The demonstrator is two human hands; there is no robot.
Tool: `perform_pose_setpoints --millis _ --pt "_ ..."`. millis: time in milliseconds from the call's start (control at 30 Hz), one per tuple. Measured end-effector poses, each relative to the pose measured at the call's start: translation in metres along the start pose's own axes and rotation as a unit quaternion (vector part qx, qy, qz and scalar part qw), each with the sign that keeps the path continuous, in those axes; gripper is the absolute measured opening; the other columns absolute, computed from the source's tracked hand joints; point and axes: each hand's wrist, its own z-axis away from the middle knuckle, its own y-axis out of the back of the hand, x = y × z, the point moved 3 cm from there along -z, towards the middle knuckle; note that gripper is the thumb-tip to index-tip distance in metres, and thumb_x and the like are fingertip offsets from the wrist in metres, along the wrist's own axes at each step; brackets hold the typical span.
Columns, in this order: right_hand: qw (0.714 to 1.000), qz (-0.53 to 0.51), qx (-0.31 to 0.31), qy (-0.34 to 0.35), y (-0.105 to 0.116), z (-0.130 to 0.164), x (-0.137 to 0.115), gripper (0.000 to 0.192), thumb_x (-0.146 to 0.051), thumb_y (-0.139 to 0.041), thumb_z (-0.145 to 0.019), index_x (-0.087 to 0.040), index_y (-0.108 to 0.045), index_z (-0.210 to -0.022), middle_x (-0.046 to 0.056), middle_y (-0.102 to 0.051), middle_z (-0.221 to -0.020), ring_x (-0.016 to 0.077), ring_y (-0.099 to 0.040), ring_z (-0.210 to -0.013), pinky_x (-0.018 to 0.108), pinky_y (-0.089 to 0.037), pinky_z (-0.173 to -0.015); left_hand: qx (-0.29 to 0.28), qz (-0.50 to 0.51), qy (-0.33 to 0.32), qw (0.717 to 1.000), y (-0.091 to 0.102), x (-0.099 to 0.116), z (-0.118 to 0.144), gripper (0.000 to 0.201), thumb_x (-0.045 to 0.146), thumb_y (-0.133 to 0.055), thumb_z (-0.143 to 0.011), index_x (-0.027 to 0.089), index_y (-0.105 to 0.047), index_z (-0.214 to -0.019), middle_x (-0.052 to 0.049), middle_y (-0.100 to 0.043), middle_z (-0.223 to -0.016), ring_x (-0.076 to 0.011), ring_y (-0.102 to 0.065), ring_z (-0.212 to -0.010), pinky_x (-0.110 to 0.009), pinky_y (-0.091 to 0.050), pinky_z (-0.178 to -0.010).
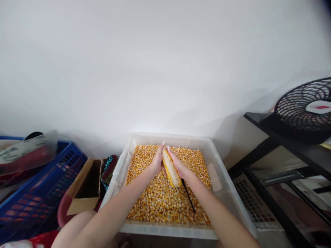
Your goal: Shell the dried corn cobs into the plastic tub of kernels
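A partly stripped corn cob (171, 170) slants between my two hands, with yellow kernels on its sides and a pale bare strip along it. My left hand (158, 161) grips the cob's far end from the left. From the right, my right hand (177, 164) is closed around the same cob. Below both hands, loose corn kernels (155, 203) cover the floor of a translucent plastic bin (222, 165). A thin black rod-like tool (189, 198) shows on the kernels beside my right wrist; its upper end is hidden there.
To the left stand a blue plastic basket (43, 193) and an open cardboard box (85, 186) in a reddish tub (63, 208). On the right, a black fan (305, 106) sits on a black stand (263, 120). A white wall (165, 69) rises behind the bin.
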Motion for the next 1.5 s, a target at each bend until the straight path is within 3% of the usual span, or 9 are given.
perform_pose_setpoints --millis 133,233,433,600,733,867,933,1200,1500 --pt "0.997 -0.058 -0.006 -0.041 0.000 0.000 0.003 0.043 -0.057 -0.054 -0.076 -0.024 -0.053 -0.103 -0.001 -0.063 -0.068 0.0138 -0.057 -0.048 0.029 -0.049 -0.049 0.034 -0.078 0.021 0.996 0.004 -0.002 0.000 0.052 0.067 -0.044 -0.071 0.018 -0.058 -0.065 -0.004 -0.052 -0.041 -0.0160 -0.044 -0.030 -0.026 -0.029 -0.033" --pt "0.996 -0.079 0.002 -0.042 0.000 -0.002 0.005 0.042 -0.053 -0.058 -0.075 -0.024 -0.054 -0.103 -0.002 -0.064 -0.068 0.0145 -0.058 -0.049 0.028 -0.049 -0.050 0.039 -0.110 -0.007 0.993 0.004 -0.001 0.001 0.046 0.061 -0.041 -0.074 0.018 -0.059 -0.072 -0.004 -0.055 -0.044 -0.0160 -0.044 -0.029 -0.024 -0.023 -0.030" --pt "0.996 -0.071 0.027 -0.044 0.000 -0.008 0.011 0.041 -0.052 -0.060 -0.073 -0.022 -0.056 -0.101 -0.001 -0.065 -0.068 0.0164 -0.060 -0.055 0.029 -0.049 -0.054 0.023 -0.073 -0.045 0.996 0.006 -0.003 -0.002 0.038 0.056 -0.048 -0.072 0.019 -0.056 -0.070 -0.005 -0.063 -0.058 -0.0140 -0.048 -0.034 -0.023 -0.028 -0.032" --pt "0.997 -0.071 0.036 -0.024 -0.003 -0.009 0.013 0.038 -0.050 -0.062 -0.073 -0.022 -0.057 -0.098 0.000 -0.066 -0.073 0.0169 -0.062 -0.063 0.029 -0.050 -0.059 0.034 -0.002 -0.041 0.999 0.004 -0.008 -0.007 0.042 0.058 -0.056 -0.069 0.018 -0.051 -0.058 -0.006 -0.063 -0.060 -0.0162 -0.058 -0.049 -0.026 -0.044 -0.047" --pt "0.997 -0.063 0.001 -0.043 -0.004 -0.002 0.009 0.036 -0.049 -0.060 -0.076 -0.022 -0.057 -0.099 0.001 -0.067 -0.076 0.0165 -0.062 -0.064 0.028 -0.050 -0.060 0.052 0.023 -0.006 0.998 0.003 0.001 -0.005 0.043 0.060 -0.060 -0.067 0.018 -0.051 -0.059 -0.004 -0.058 -0.051 -0.0176 -0.058 -0.050 -0.028 -0.047 -0.052" --pt "0.986 -0.096 -0.083 -0.108 -0.008 0.004 0.007 0.033 -0.042 -0.056 -0.079 -0.020 -0.056 -0.103 0.002 -0.066 -0.074 0.0165 -0.061 -0.058 0.029 -0.049 -0.056 0.076 0.021 -0.035 0.996 0.008 0.021 0.001 0.046 0.063 -0.053 -0.070 0.019 -0.047 -0.058 -0.002 -0.054 -0.046 -0.0156 -0.052 -0.040 -0.026 -0.041 -0.041" --pt "0.984 -0.102 -0.084 -0.115 -0.009 0.005 0.009 0.033 -0.041 -0.053 -0.080 -0.018 -0.056 -0.103 0.003 -0.065 -0.071 0.0160 -0.060 -0.054 0.029 -0.048 -0.054 0.072 0.019 -0.032 0.997 0.010 0.025 0.002 0.045 0.062 -0.051 -0.072 0.019 -0.046 -0.057 -0.002 -0.054 -0.047 -0.0144 -0.050 -0.038 -0.024 -0.037 -0.037" --pt "1.000 -0.017 0.007 -0.017 -0.019 0.004 0.009 0.046 -0.044 -0.065 -0.070 -0.023 -0.053 -0.110 -0.003 -0.058 -0.058 0.0144 -0.053 -0.046 0.029 -0.045 -0.046 0.051 0.050 -0.038 0.997 0.006 0.024 0.007 0.035 0.047 -0.054 -0.073 0.019 -0.046 -0.055 0.000 -0.050 -0.045 -0.0142 -0.052 -0.044 -0.023 -0.041 -0.042" --pt "1.000 0.007 -0.003 -0.002 -0.020 0.005 0.010 0.064 -0.039 -0.074 -0.062 -0.024 -0.047 -0.118 -0.004 -0.057 -0.060 0.0145 -0.053 -0.047 0.029 -0.046 -0.046 0.028 0.021 -0.064 0.997 -0.003 0.024 0.012 0.040 0.054 -0.057 -0.071 0.020 -0.045 -0.053 0.000 -0.047 -0.042 -0.0173 -0.057 -0.050 -0.025 -0.043 -0.046"
